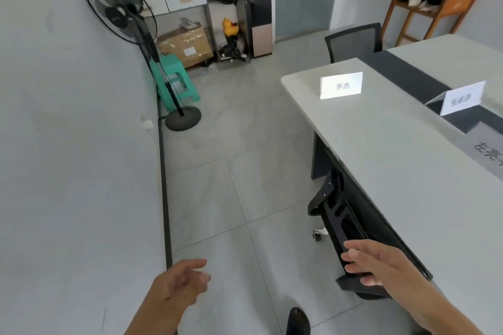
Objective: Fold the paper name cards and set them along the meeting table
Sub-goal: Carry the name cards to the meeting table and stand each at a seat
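Note:
A folded white name card [341, 85] stands upright near the far end of the white meeting table [386, 160]. A second folded card [461, 100] stands further right, on the table's dark centre strip. A flat sheet with printed characters [487, 155] lies at the right edge of the view, partly cut off. My left hand [179, 284] hangs over the floor at the lower left, fingers loosely apart, holding nothing. My right hand [378, 264] reaches forward beside the table's near edge, fingers spread, over a black chair and empty.
A black office chair [343, 215] is tucked under the table's near side; another [353, 41] stands at the far end. A standing fan [128, 16], green stool [174, 79], shelf unit with boxes [190, 8] and water dispenser [258, 8] line the back wall. My shoe [298, 321] is on the tiled floor.

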Motion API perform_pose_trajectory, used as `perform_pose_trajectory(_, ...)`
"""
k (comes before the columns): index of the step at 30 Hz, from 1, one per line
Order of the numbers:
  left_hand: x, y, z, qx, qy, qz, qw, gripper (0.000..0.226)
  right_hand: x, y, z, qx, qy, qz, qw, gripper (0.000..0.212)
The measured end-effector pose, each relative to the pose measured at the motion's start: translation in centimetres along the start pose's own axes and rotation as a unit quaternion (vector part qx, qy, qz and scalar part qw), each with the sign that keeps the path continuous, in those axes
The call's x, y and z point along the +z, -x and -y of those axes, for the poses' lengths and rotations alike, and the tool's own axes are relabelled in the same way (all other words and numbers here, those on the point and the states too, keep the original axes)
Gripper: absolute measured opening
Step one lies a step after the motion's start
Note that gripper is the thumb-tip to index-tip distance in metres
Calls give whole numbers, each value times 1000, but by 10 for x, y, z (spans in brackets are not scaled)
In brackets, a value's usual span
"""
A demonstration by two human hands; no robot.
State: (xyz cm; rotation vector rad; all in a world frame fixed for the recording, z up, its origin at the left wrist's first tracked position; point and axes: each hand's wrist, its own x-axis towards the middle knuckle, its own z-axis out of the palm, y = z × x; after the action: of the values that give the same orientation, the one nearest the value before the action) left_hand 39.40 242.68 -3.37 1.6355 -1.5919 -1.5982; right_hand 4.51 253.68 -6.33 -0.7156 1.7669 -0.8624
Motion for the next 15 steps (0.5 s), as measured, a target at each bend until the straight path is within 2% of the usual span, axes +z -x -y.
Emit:
perform_pose_trajectory(2,-9,-35,-23,18,5,-12,1000,33,0,-41,37,-15,7,8,1000,20)
perform_pose_trajectory(5,-22,-81,-45,11,13,-9,1000,26,4,-93,89,-30,13,26,999,20)
perform_pose_trajectory(8,-41,-137,-60,-7,-5,21,1000,43,10,-145,130,-34,4,31,999,19)
perform_pose_trajectory(10,-58,-183,-70,-21,-17,39,999,41,13,-184,149,-28,3,21,999,19)
perform_pose_trajectory(13,-87,-260,-91,-11,-30,39,999,61,22,-238,173,-17,-8,-14,1000,17)
perform_pose_trajectory(14,-97,-288,-101,-8,-32,35,999,58,24,-254,181,-13,-16,-26,999,17)
perform_pose_trajectory(15,-105,-314,-114,-4,-37,35,999,44,26,-269,191,-8,-23,-38,999,17)
